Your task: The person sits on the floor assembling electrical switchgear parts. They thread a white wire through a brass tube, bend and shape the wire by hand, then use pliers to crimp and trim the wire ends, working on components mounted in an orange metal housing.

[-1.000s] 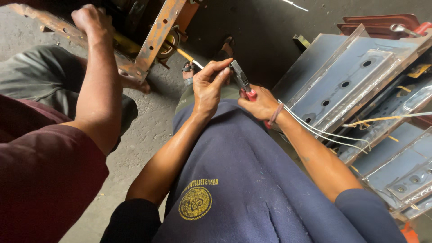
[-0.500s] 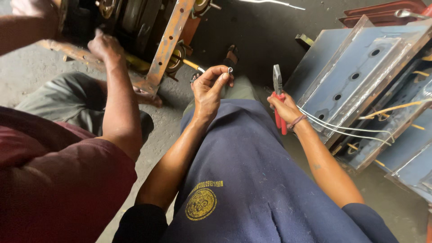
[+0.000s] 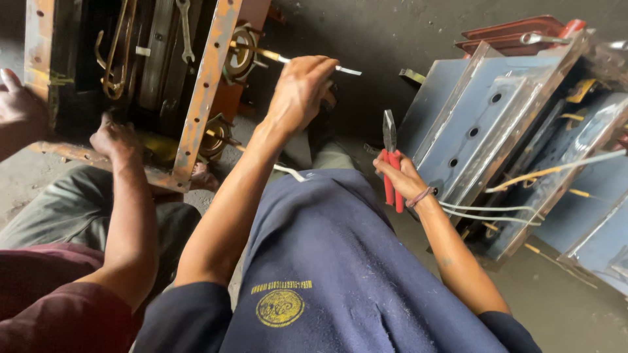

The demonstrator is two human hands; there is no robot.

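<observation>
The left hand (image 3: pixel 301 88) pinches a thin wire (image 3: pixel 307 63), whose long axis runs left to right. The right hand (image 3: pixel 400 178) grips red-handled pliers (image 3: pixel 390 160) upright, jaws up, below and right of the wire's free end.

My closed left hand (image 3: pixel 302 91) hides the middle of the thin white-sleeved wire (image 3: pixel 345 69); the rusty orange steel frame (image 3: pixel 208 85) runs off the top edge.

Navy shorts (image 3: pixel 340 261), yellow round emblem (image 3: pixel 280 307), wristband (image 3: pixel 418 197).
</observation>
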